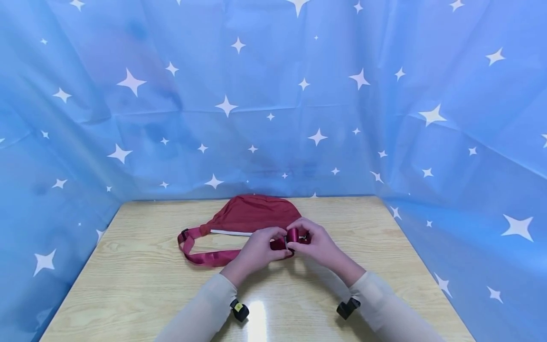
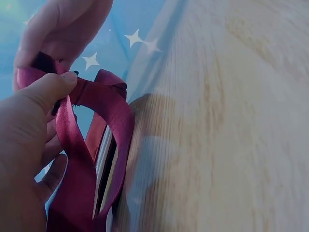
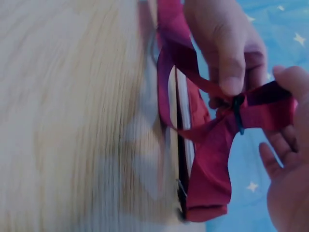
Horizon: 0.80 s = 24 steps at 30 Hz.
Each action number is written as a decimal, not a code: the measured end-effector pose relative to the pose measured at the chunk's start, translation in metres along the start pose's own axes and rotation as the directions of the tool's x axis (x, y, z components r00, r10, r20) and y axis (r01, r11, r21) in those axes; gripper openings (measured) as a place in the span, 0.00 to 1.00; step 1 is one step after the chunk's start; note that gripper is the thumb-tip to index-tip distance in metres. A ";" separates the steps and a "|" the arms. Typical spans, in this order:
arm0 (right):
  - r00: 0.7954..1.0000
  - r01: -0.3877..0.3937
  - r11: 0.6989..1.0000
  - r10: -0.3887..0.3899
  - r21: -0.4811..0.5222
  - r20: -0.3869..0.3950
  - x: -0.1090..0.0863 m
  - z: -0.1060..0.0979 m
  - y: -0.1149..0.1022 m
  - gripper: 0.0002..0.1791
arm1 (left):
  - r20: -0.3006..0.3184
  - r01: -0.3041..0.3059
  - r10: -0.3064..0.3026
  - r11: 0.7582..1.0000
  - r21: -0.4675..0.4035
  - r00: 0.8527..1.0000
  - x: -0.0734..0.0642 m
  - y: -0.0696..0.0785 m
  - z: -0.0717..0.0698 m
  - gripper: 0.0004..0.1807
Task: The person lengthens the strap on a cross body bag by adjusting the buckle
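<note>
A dark red waist bag (image 1: 256,211) lies at the back of the table, its white-edged zipper facing the front. Its red strap (image 1: 213,259) curves round on the left and runs into both hands. My left hand (image 1: 260,249) pinches the strap close to a small black slider buckle (image 3: 238,113), thumb pressed on the webbing. On the other side of that buckle, my right hand (image 1: 318,244) holds a loop of strap (image 3: 268,116) between thumb and fingers. Both hands are close together, in front of the bag's right end.
The bag lies on a light wood-grain table (image 1: 141,294). Blue cloth (image 1: 265,128) with white stars hangs behind it and on both sides. A second black adjuster (image 1: 184,233) sits on the strap's left bend. Small black cameras (image 1: 348,308) are on both wrists.
</note>
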State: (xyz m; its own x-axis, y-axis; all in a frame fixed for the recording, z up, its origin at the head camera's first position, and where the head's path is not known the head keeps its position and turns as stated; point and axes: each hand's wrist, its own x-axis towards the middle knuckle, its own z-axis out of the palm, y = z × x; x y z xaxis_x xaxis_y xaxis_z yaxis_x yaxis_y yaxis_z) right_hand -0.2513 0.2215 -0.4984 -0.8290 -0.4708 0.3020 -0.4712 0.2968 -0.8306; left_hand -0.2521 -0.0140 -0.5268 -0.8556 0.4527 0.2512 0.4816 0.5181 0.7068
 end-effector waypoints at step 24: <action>0.997 -0.063 0.994 0.066 0.089 -0.032 0.007 0.001 -0.012 0.21 | -0.028 -0.006 0.006 1.000 -0.009 1.000 0.000 -0.003 -0.004 0.22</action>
State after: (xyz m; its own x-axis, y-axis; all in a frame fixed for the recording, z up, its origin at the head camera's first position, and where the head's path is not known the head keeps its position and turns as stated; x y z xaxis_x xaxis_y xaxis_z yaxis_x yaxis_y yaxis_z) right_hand -0.2515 0.2134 -0.4871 -0.8675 -0.4230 0.2617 -0.3896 0.2509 -0.8862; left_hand -0.2543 -0.0183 -0.5268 -0.8578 0.4350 0.2737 0.4850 0.5091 0.7110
